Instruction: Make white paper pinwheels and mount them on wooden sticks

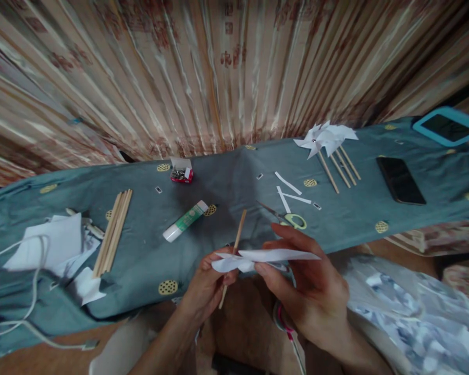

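Note:
A white paper pinwheel [275, 255] on a thin wooden stick [239, 229] is held up over the table's near edge. My left hand [209, 281] is closed round the stick and the folded paper at its centre. With thumb and fingers, my right hand [312, 286] grips a paper blade from the other side; the tips behind the paper are hidden. Just beyond the right hand lie scissors [296, 221] with light green handles, beside cut paper strips [283, 199]. A green and white glue stick [185, 221] rests to the left.
Finished pinwheels [328, 138] lie at the back right, near a black phone [400, 180] and a blue-framed tablet [449, 127]. At left are wooden sticks [111, 234], paper sheets [50, 242] and a white cable [35, 291]. A small red box [182, 174] of metal pins stands open behind.

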Action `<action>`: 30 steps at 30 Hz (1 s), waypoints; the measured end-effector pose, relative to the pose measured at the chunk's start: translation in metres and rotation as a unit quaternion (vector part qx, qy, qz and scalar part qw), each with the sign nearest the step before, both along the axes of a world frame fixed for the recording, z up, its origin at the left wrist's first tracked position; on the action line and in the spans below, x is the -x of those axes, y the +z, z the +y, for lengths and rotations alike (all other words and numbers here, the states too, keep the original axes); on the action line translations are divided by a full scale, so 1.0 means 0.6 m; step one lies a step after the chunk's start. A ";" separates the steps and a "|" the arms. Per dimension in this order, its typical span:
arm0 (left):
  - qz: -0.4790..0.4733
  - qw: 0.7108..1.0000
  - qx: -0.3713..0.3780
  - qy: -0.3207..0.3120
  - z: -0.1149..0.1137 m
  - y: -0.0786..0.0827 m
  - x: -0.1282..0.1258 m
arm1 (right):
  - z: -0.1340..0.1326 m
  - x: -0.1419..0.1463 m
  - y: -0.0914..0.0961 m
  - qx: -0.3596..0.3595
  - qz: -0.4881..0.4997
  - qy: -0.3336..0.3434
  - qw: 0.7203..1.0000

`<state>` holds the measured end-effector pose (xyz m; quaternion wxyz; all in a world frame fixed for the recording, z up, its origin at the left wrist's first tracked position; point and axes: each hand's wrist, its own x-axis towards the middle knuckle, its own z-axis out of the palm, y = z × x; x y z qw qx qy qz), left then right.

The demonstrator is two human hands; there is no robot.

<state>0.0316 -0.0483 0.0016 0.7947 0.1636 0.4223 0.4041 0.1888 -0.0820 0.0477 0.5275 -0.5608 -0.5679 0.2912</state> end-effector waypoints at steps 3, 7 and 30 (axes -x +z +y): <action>0.019 0.999 0.028 0.005 0.000 -0.001 0.000 | 0.006 0.004 0.002 0.002 0.016 -0.003 1.000; 0.031 0.999 0.024 -0.011 0.002 0.006 0.000 | 0.015 0.007 -0.001 -0.009 0.013 0.024 1.000; 0.023 0.996 -0.039 -0.078 0.008 0.010 0.007 | 0.044 -0.012 0.013 -0.123 -0.183 0.075 0.973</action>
